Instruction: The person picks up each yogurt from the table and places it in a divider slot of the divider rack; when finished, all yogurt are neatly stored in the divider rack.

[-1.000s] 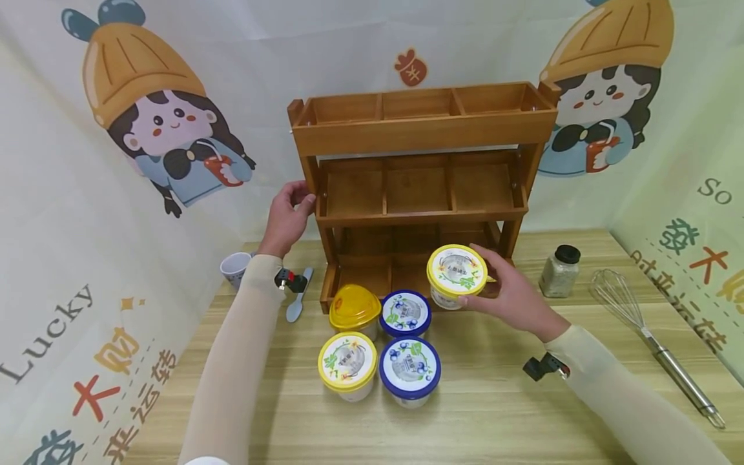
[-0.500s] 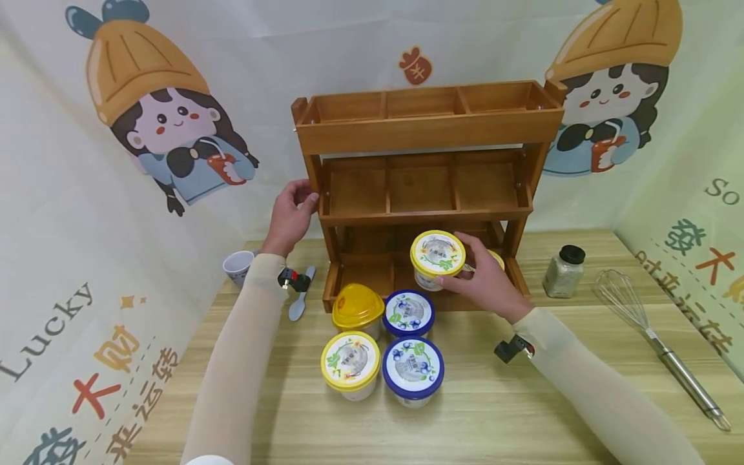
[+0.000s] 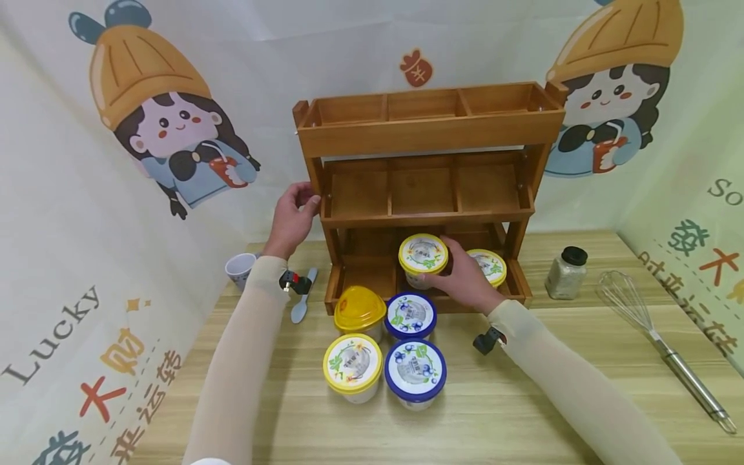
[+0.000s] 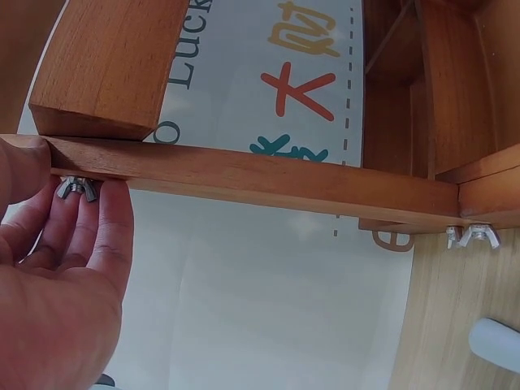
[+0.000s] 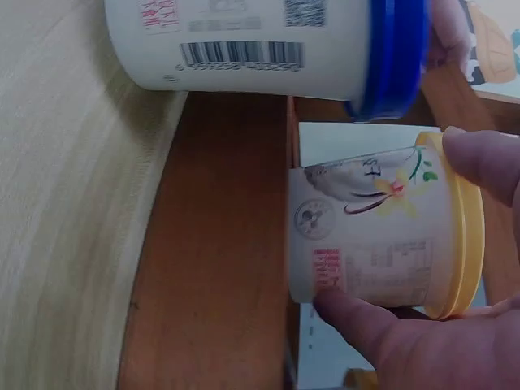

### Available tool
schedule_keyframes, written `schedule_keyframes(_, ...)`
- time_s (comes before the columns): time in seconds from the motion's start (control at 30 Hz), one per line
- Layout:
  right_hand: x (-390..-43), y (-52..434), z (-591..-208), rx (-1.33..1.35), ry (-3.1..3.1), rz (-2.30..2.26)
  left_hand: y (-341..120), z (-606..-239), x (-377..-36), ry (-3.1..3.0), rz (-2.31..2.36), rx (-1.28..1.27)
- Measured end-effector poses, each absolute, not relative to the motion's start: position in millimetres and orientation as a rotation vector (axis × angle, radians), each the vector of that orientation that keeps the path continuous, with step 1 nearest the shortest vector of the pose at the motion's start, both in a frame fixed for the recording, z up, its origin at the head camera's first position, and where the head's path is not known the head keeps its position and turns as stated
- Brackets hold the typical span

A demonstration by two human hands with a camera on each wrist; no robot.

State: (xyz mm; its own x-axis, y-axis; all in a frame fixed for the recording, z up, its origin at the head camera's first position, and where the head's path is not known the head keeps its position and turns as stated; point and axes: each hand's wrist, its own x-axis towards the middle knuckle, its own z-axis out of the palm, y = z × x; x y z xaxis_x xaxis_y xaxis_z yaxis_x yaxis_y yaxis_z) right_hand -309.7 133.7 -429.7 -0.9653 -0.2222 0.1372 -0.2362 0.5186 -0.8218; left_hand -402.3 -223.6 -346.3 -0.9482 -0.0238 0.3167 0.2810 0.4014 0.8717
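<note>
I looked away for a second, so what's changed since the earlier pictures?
The right hand carried its yellow-lidded cup leftward along the rack, revealing more of another yellow-lidded cup. The left hand still grips the rack; blue-lidded cups, whisk and jar stayed put.

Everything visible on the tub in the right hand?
The tub has a pale, plastic-looking body, tapered towards its base, with a printed flower and small text. Its yellow-edged lid is on, with a white printed top. The right hand grips it roughly upright over the middle of the rack's bottom tier; whether its base touches the rack is unclear.
</note>
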Motion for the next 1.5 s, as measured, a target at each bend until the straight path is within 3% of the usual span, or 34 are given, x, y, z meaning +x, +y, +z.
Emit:
schedule_keyframes(0.6, -323, 117, -454, 0.363, -2.862, 1.371, -224, -353, -401, -2.391, -1.543, -0.216)
schedule_keyframes(1.07, -318, 114, -436, 0.286, -2.883, 1.281, -226, -350, -399, -2.385, -1.538, -0.228)
schedule_keyframes(1.5, -307, 128, -416, 0.425, -2.759, 1.328, -223, -346, -400, -2.378, -1.531, -0.236)
